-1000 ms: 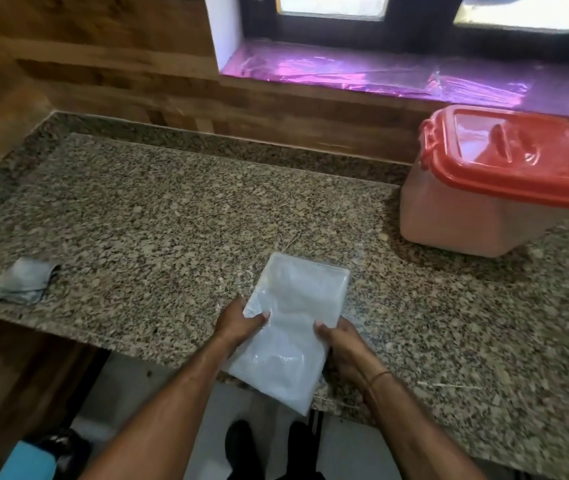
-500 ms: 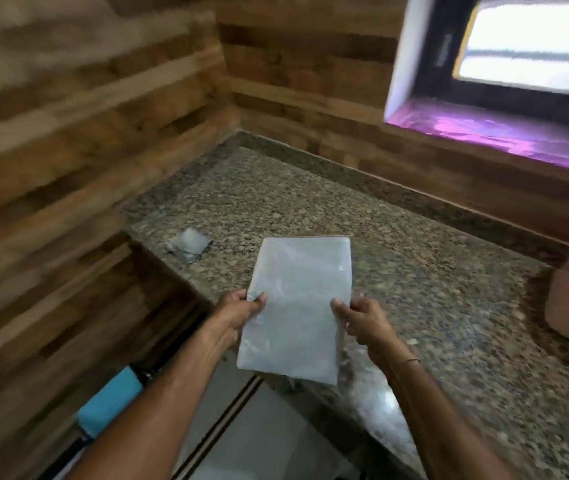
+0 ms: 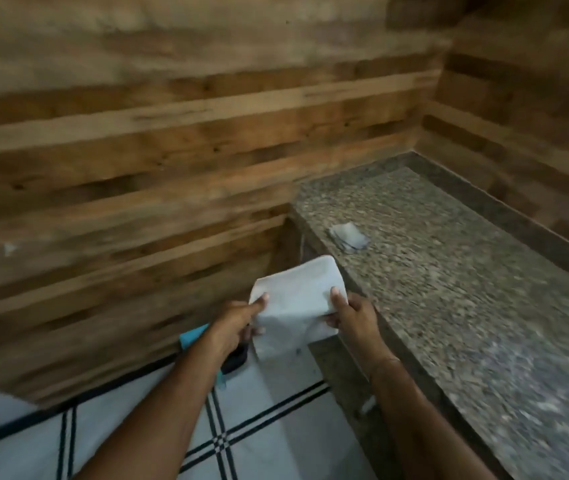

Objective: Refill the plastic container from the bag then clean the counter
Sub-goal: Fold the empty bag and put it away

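Bag (image 3: 296,299): a pale, whitish plastic pouch, held up in the air between both hands. It is just off the near end of the counter (image 3: 449,289) and touches no part of the stone. It hangs over the floor (image 3: 258,427), with its right edge close to the counter's corner. Its upper part looks folded or curled over, and the lower part sags down in a loose flap. The picture is smeared by motion, so any print or label on its face is too blurred to read.

The left hand (image 3: 238,323) grips the bag's left edge, thumb laid flat on the front and the other fingers curled behind. The right hand (image 3: 352,313) pinches the right edge the same way, thumb on top and fingers tucked under. A thin thread or band (image 3: 385,363) circles the right wrist.

The counter is speckled brown-grey granite, running away to the right into a corner of the wall (image 3: 137,150), which is made of wooden planks. A small grey folded cloth (image 3: 348,235) lies on the stone near its left end, well apart from the bag.

Below the left hand, down by the floor, sit a light blue thing (image 3: 193,336) and a dark object (image 3: 236,358), both too blurred to identify. The floor is pale tile crossed by paired black lines.
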`<action>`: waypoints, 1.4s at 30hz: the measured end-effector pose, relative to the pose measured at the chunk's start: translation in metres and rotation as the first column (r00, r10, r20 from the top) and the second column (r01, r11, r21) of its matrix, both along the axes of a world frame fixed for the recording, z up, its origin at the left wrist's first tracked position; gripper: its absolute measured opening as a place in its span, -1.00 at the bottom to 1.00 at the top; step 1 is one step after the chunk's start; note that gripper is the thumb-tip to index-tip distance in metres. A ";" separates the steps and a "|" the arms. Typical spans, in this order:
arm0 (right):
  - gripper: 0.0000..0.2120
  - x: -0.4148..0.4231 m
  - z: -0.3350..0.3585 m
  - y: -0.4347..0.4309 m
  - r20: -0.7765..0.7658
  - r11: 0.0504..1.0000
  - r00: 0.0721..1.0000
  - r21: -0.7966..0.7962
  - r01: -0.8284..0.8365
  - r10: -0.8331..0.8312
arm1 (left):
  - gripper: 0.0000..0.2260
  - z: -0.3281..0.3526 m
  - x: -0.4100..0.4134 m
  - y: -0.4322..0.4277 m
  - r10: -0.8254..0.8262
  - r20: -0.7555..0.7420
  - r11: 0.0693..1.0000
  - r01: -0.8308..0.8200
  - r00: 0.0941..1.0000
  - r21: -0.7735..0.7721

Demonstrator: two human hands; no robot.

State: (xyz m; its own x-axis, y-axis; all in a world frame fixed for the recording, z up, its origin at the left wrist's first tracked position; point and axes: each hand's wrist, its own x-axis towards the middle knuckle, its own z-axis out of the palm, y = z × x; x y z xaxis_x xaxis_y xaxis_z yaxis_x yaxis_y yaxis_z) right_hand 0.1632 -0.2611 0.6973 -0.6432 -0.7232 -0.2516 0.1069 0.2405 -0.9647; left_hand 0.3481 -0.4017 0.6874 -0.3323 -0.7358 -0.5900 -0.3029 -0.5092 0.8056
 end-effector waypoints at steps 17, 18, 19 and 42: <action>-0.74 0.135 -0.076 -0.192 0.380 0.982 0.916 0.077 -0.171 0.130 | -0.78 -0.063 0.174 -0.092 0.399 -0.077 0.905 -0.406 0.914 -0.131; -0.72 0.137 -0.085 -0.201 0.400 0.979 0.905 0.075 -0.192 0.147 | -0.72 -0.067 0.180 -0.097 0.395 -0.068 0.903 -0.401 0.916 -0.156; -0.73 0.139 -0.095 -0.209 0.406 0.969 0.895 0.077 -0.236 0.186 | -0.61 -0.073 0.185 -0.104 0.413 -0.058 0.896 -0.417 0.909 -0.155; -0.22 0.209 -0.476 -0.331 0.438 0.643 0.880 0.623 -0.445 0.184 | -0.88 -0.437 0.272 -0.191 0.689 0.283 0.675 -0.733 0.667 0.084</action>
